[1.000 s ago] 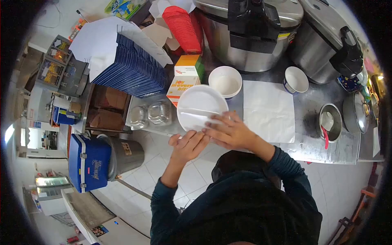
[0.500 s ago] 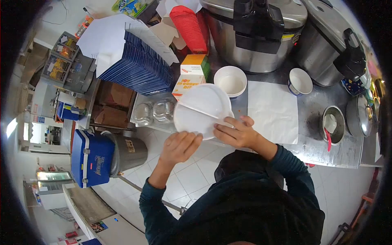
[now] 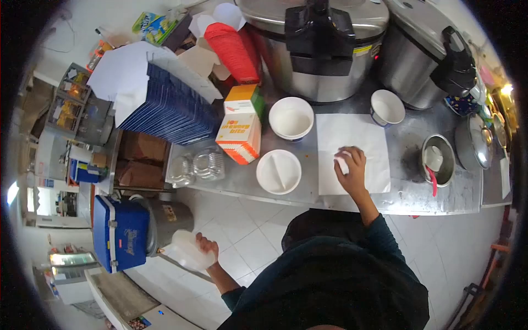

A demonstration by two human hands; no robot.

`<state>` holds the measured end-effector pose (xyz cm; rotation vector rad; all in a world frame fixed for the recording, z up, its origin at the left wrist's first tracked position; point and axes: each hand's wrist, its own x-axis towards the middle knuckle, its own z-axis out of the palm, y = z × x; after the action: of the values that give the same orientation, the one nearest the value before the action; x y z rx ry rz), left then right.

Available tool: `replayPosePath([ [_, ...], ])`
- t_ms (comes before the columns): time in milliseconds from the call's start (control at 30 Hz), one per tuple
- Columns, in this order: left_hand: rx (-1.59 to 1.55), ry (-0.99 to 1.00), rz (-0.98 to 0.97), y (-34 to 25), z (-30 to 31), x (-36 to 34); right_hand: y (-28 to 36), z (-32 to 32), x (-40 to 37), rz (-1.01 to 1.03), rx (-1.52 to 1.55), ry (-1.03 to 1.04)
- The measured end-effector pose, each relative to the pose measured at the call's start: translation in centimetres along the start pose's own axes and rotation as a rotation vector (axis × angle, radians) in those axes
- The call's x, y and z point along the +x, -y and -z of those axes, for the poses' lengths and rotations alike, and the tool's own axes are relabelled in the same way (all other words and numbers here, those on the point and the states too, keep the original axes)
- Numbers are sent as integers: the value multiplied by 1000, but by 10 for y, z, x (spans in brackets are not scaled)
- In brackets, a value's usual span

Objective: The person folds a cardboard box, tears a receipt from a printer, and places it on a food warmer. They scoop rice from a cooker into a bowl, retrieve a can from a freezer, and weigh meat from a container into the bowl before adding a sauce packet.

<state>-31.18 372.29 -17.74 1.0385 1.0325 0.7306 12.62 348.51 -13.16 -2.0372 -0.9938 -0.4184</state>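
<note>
Pale floor tiles (image 3: 250, 234) lie below the steel counter (image 3: 412, 195). Low over them, the left hand (image 3: 207, 248) has its fingers curled around the edge of a white foam plate (image 3: 184, 250), with a blue cooler (image 3: 118, 223) just beyond the fingertips. On the counter, the right hand (image 3: 352, 165) rests on a paper sheet (image 3: 346, 135), its fingers pinched on a small white piece (image 3: 342, 163) too small to identify. A divided plate (image 3: 279, 171) sits beside that hand's thumb. Farther off stand a white bowl (image 3: 291, 118), an orange box (image 3: 240, 132) and a steel cooker (image 3: 319, 49).
</note>
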Motion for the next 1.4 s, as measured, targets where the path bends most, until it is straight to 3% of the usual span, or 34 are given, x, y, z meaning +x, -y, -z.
replayPosePath([
  [67,845,198,-11,50,33,9,-35,2,7,-85,-161,-65],
  [100,1434,227,20,59,30,17,-58,2,15,-126,-271,-110],
  [133,844,109,12,39,1,-1,-82,5,24,-147,-339,-141],
  [233,383,72,171,43,4,0,-114,23,57,-284,-663,-119],
  [267,627,91,204,46,0,9,-142,21,57,-342,-748,126],
  [300,424,176,130,40,-4,13,-166,20,55,-404,-818,368],
  [333,212,273,77,32,-10,17,-167,25,57,-345,-796,359],
  [367,178,294,-2,-26,-69,-16,-166,31,58,-288,-776,352],
  [433,-141,70,55,-67,-133,-19,-160,45,56,-42,-785,231],
  [533,599,-202,-345,-67,-187,2,-101,87,57,159,-733,204],
  [600,285,128,-408,-103,-275,-27,-79,116,46,246,-706,218],
  [700,419,441,-760,-95,-357,-40,-60,167,19,336,-715,210],
  [767,594,648,-864,-95,-412,-75,-51,211,1,306,-668,197],
  [833,579,860,-1242,-91,-470,-117,-51,261,-29,220,-676,130],
  [900,448,1020,-1272,-71,-513,-167,-65,309,-72,84,-701,32],
  [967,209,1145,-1002,-26,-548,-213,-86,363,-120,-52,-762,-7],
  [1033,-106,1287,-308,14,-581,-269,-118,405,-175,-208,-807,-44],
  [1133,-144,1323,122,72,-639,-338,-164,457,-241,-425,-835,-82],
  [1233,-63,1521,325,94,-676,-398,-215,497,-278,-565,-855,-140],
  [1400,175,1603,191,125,-740,-435,-333,562,-275,-550,-868,-234],
])
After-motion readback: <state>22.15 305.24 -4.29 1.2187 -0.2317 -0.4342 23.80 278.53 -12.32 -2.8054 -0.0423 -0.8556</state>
